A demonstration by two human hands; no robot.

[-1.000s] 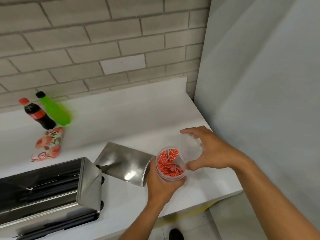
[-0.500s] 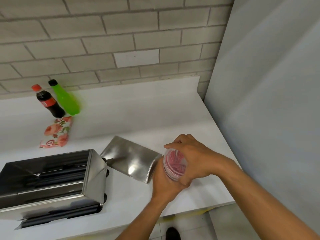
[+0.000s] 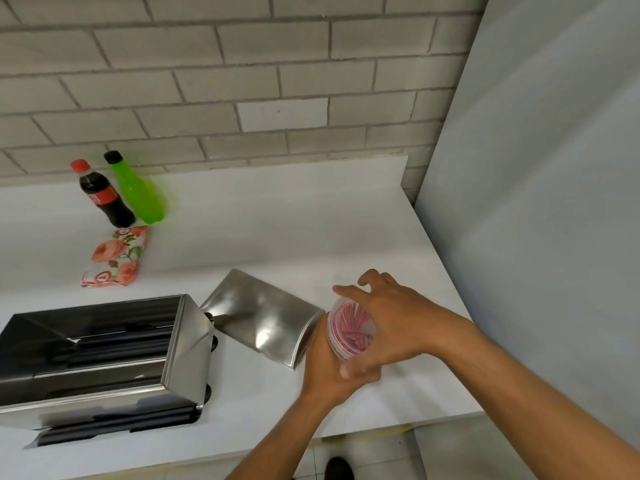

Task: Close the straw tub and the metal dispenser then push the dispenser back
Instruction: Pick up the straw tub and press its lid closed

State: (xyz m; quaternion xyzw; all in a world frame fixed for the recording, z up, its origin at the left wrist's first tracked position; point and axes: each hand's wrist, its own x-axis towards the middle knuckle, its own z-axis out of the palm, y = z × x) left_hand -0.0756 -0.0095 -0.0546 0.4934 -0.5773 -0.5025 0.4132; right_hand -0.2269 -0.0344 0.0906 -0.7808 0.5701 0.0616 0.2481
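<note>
Left edge of table (image 3: pixel 263 216): metal dispenser (image 3: pixel 104 355) open, black straws visible inside. Its steel lid (image 3: pixel 266 317) lies flat, mid-table, just beside the hands. Cola bottle (image 3: pixel 102 194), green bottle (image 3: pixel 138 188) and floral pack (image 3: pixel 116 256) sit toward the back left, well clear. Near the front right corner: left hand (image 3: pixel 323 368) has its grip wrapped round the straw tub (image 3: pixel 349 332) from below; right hand (image 3: pixel 388 323) grips the clear lid over the top, fingers spread on the rim. Step looks like seating the lid. Keep tub braced, press evenly round the rim, check no red straws are caught under it.
</note>
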